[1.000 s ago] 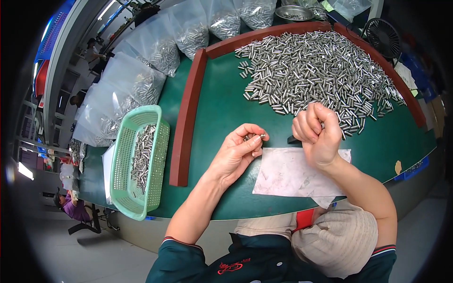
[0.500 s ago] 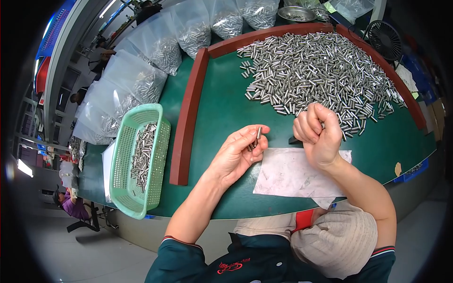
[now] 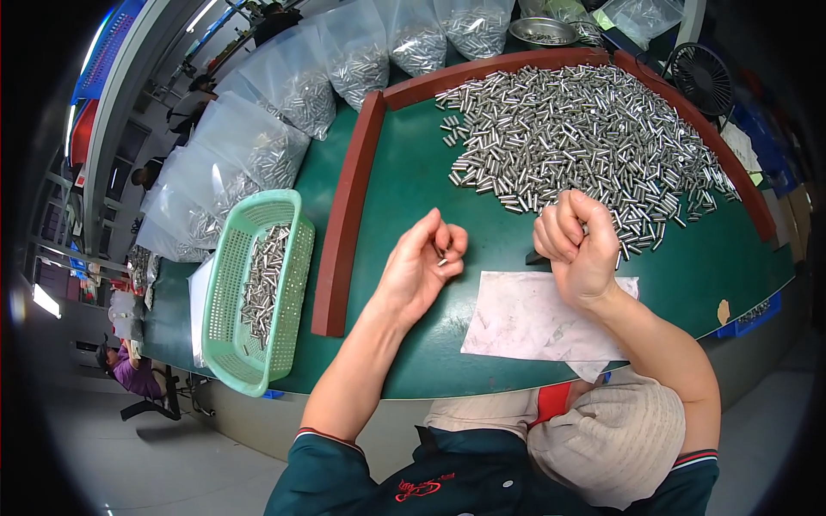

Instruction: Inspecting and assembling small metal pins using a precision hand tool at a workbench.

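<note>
Pin [image 3: 440,258], frame centre: pinched at left hand [image 3: 419,271] fingertips, best kept level for inspection; right hand [image 3: 578,249] fisted, contents hidden.

Silver metal on my dark green worktop [image 3: 404,181], edged in reddish brown.

The heap of small pins [image 3: 585,146] shines silver-grey, and the one pin [image 3: 441,256] in my left hand [image 3: 417,271] gleams the same. The raised rails [image 3: 344,215] are reddish-brown. The basket [image 3: 225,318] is pale mint green with a fine perforated grid pattern, silver pins inside. The sheet [image 3: 525,318] under my right hand [image 3: 578,249] is white with faint grey smudges. The bags [image 3: 258,138] are clear, showing silver. My sleeves [image 3: 327,456] are dark teal with red-and-white striped cuffs; my lap cloth [image 3: 607,443] is beige.
</note>
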